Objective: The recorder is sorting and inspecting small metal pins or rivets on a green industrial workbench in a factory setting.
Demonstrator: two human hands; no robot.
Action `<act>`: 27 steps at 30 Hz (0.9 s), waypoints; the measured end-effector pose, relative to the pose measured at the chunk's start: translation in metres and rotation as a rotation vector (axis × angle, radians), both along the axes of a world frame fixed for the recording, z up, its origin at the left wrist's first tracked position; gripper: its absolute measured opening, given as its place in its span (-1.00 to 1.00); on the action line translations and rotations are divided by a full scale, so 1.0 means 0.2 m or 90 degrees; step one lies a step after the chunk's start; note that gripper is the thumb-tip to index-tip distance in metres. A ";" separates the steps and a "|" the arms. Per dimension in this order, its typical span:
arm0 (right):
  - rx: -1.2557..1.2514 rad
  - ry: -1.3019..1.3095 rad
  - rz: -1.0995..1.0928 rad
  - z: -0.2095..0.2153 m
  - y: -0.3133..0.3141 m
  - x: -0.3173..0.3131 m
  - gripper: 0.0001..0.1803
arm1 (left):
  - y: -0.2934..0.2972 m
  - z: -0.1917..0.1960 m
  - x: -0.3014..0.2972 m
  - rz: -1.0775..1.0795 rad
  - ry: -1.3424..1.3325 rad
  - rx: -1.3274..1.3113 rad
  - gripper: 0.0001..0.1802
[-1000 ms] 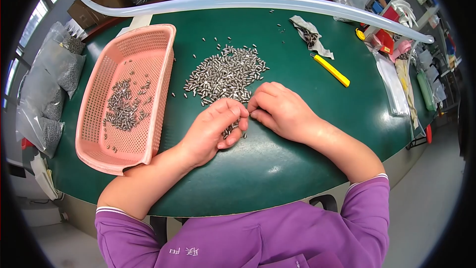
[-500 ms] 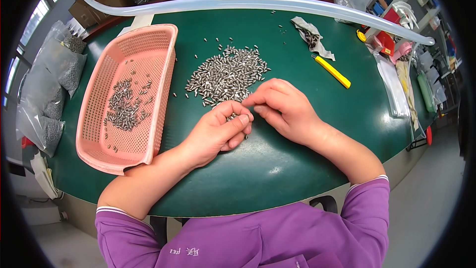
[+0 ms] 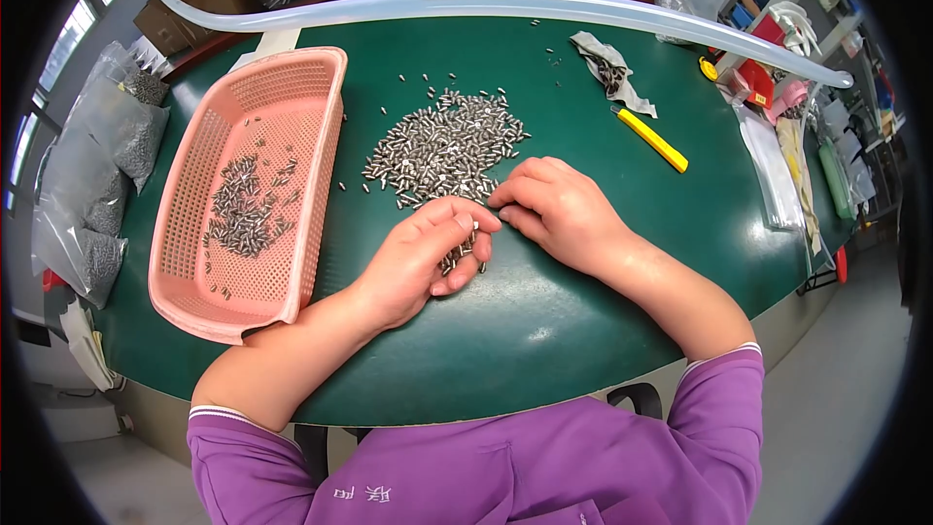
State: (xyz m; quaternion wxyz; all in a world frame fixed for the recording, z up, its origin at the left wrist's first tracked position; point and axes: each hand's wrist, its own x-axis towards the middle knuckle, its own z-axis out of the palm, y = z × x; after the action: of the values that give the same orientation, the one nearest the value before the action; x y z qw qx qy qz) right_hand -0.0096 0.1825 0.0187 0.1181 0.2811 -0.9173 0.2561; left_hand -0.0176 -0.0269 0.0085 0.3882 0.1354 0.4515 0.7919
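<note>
On the green tabletop lies a heap of small silvery metal pins (image 3: 442, 148), each a short cylinder. Just in front of it, my left hand (image 3: 423, 258) is cupped with its fingers curled around several metal pins (image 3: 457, 251). My right hand (image 3: 564, 212) is beside it at the heap's near right edge, thumb and forefinger pinched close to the left fingertips. Whatever is in that pinch is too small to make out. To the left, a pink plastic basket (image 3: 170, 277) holds a looser spread of similar pins (image 3: 245, 214); my left forearm passes by its near corner.
A yellow utility knife (image 3: 649, 139) and a crumpled white wrapper (image 3: 622, 78) with dark pieces lie at the right. A translucent tube (image 3: 466, 6) spans the table's far side. Clear bags of small parts (image 3: 102, 194) stand at the left. Plastic sleeves (image 3: 768, 165) lie at the right edge.
My left hand's fingers have loosened, so the pins inside now show. My right hand has shifted slightly right, and its fingers have drawn closer together.
</note>
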 end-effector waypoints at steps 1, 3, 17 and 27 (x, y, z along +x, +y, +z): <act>0.010 -0.015 -0.003 0.00 0.01 0.00 -0.85 | 0.00 0.01 0.00 -0.001 0.000 0.000 -0.80; 0.020 -0.029 -0.006 0.00 0.01 0.00 -0.86 | 0.00 0.02 0.00 0.017 -0.027 0.001 -0.82; -0.324 -0.236 0.128 0.06 -0.07 0.05 -0.91 | 0.00 0.01 0.01 0.010 -0.005 -0.052 -0.84; -0.227 -0.130 -0.034 0.03 -0.02 0.00 -0.77 | 0.00 -0.01 0.00 0.003 -0.006 0.006 -0.85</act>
State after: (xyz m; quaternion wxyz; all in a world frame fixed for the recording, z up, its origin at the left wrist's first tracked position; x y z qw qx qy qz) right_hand -0.0106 0.1789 0.0243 0.0793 0.2039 -0.8717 0.4385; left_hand -0.0172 -0.0272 0.0068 0.3875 0.1323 0.4466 0.7956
